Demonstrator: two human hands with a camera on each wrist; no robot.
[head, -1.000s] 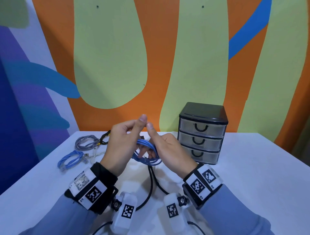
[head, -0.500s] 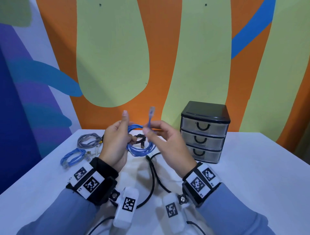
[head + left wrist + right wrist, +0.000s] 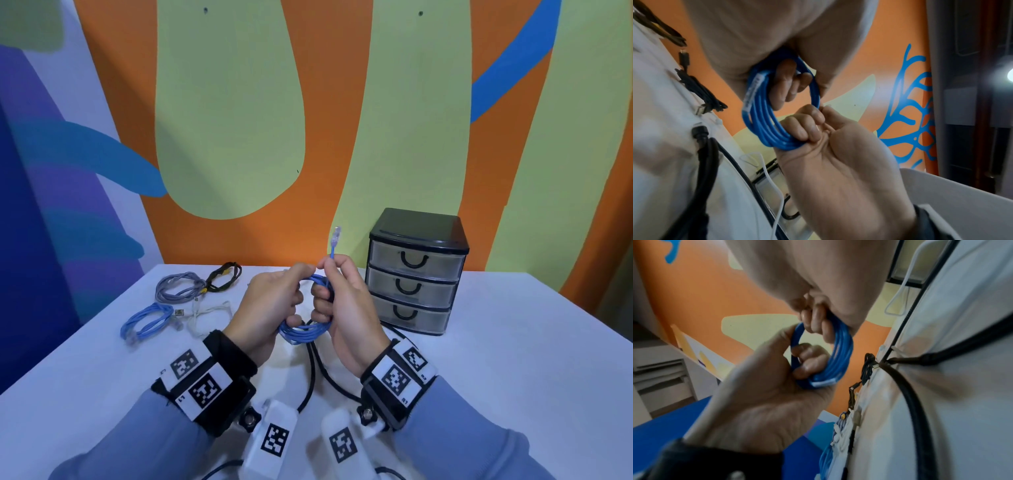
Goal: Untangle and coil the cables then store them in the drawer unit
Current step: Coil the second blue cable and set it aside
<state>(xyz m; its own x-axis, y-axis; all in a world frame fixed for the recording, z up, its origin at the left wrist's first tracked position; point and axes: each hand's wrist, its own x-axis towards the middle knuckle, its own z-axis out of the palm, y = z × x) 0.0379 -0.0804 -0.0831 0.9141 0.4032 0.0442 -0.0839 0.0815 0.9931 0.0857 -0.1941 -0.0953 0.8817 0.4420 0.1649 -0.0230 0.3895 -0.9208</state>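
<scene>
Blue cable (image 3: pixel 305 332), wound into a small coil of several turns, held above the bench (image 3: pixel 513 359) at lower centre of the head view, between both hands. Left hand (image 3: pixel 270 305): fingers (image 3: pixel 803 128) curled round the bundled turns, closed firmly on the coil's left side. Right hand (image 3: pixel 346 308): lower fingers hooked through the coil's opening, thumb and forefinger pinching the free end. That free end stands nearly upright above the right hand, its clear plug (image 3: pixel 336 234) uppermost; the other plug (image 3: pixel 753 91) lies flat against the turns, as the left wrist view shows. The coil's plane stands roughly on edge between the palms. The governing relation: the loose tail rises from the right fingers, directly above the coil, so the right hand is the nearer to wrap or tuck it, probably the next step, while the left steadies the loops. The jacket is bright blue, smooth and evenly looped.

Beyond, at middle left of the head view: a light blue cable (image 3: pixel 147 322), a white cable (image 3: pixel 205 313), a grey cable (image 3: pixel 178 286) and a black cable (image 3: pixel 222 275) on the bench. At middle right, against the painted wall (image 3: pixel 239 102), the drawer unit (image 3: pixel 416 270), its three drawers closed.
</scene>
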